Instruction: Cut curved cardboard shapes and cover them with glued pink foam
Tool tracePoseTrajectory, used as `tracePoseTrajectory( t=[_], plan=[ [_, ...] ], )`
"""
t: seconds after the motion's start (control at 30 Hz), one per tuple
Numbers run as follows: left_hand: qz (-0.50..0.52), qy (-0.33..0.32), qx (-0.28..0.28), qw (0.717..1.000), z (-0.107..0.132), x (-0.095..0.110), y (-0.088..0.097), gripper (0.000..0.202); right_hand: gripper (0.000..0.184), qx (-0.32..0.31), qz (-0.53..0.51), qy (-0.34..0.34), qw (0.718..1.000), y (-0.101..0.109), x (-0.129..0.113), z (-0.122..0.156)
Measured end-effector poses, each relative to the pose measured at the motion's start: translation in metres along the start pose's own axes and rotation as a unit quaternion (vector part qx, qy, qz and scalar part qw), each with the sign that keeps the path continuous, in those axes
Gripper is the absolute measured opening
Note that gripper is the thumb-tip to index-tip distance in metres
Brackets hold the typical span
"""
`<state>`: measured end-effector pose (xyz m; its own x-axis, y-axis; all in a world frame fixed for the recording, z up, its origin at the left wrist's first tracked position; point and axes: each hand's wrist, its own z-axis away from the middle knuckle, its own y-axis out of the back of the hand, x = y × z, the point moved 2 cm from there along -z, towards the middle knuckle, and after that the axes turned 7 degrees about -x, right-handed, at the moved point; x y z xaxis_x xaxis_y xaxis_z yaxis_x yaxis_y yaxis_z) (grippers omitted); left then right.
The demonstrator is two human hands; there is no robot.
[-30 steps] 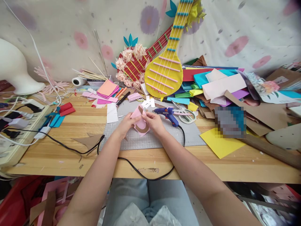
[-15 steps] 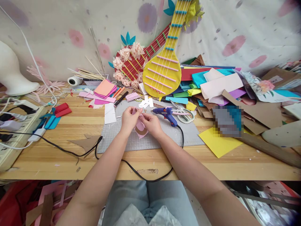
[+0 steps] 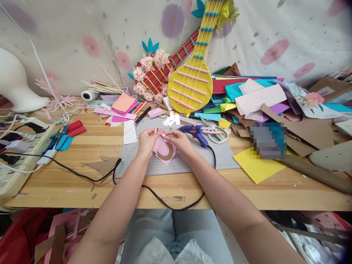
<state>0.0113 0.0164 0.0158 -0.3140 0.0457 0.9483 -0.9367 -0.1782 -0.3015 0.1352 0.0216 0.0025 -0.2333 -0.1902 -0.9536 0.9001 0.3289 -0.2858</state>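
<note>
Hands (image 3: 162,141) pinch pink piece (image 3: 162,149) top edge.

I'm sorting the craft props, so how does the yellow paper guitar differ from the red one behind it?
The yellow paper guitar stands in front, neck nearly upright, with pink bars across its body; the red paper guitar sits behind, neck slanting right, partly hidden. The red one carries pale paper flowers; the yellow one's body has none. Both lean against the flowered backdrop.

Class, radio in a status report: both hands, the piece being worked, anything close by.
Left hand and right hand both pinching pink paper piece, brown curve on it. Over grey cutting mat. Blue glue gun just right, apart.
</note>
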Motion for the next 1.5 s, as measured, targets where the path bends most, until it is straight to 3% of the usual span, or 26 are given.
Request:
tracePoseTrajectory(
  t=[0.17, 0.33, 0.43, 0.53, 0.63, 0.77, 1.07, 1.3, 1.5],
  plan=[
    [-0.042, -0.032, 0.039, 0.998, -0.009, -0.006, 0.015, 0.034, 0.036, 0.015, 0.025, 0.008, 1.000, 0.000, 0.001, 0.000],
    [-0.093, -0.081, 0.104, 0.987, -0.016, -0.006, 0.033, 0.031, 0.038, -0.026, 0.121, -0.011, 0.992, 0.001, 0.010, -0.003],
    [-0.089, -0.041, 0.065, 0.993, -0.013, -0.004, 0.033, 0.035, 0.028, 0.002, 0.175, -0.002, 0.985, 0.005, 0.016, -0.007],
    [-0.075, -0.003, 0.010, 0.997, -0.008, -0.002, 0.031, 0.040, 0.028, -0.013, 0.138, -0.008, 0.990, 0.007, 0.017, -0.009],
    [-0.052, 0.001, -0.002, 0.999, -0.007, -0.002, 0.031, 0.043, 0.030, -0.021, 0.098, -0.006, 0.995, 0.007, 0.014, -0.007],
    [-0.058, 0.007, 0.000, 0.998, -0.008, -0.003, 0.033, 0.039, 0.028, 0.014, 0.151, -0.011, 0.988, 0.010, 0.014, -0.007],
    [-0.017, -0.006, 0.053, 0.998, -0.013, -0.002, 0.040, 0.034, 0.031, -0.003, 0.175, -0.032, 0.984, 0.006, 0.013, -0.005],
    [-0.009, 0.069, -0.010, 0.998, -0.010, -0.003, 0.037, 0.038, 0.025, 0.014, 0.178, 0.014, 0.984, 0.008, 0.006, -0.005],
    [0.011, 0.022, 0.023, 0.999, -0.009, -0.002, 0.038, 0.038, 0.024, -0.010, 0.194, -0.019, 0.981, 0.008, -0.001, 0.002]
  ],
)
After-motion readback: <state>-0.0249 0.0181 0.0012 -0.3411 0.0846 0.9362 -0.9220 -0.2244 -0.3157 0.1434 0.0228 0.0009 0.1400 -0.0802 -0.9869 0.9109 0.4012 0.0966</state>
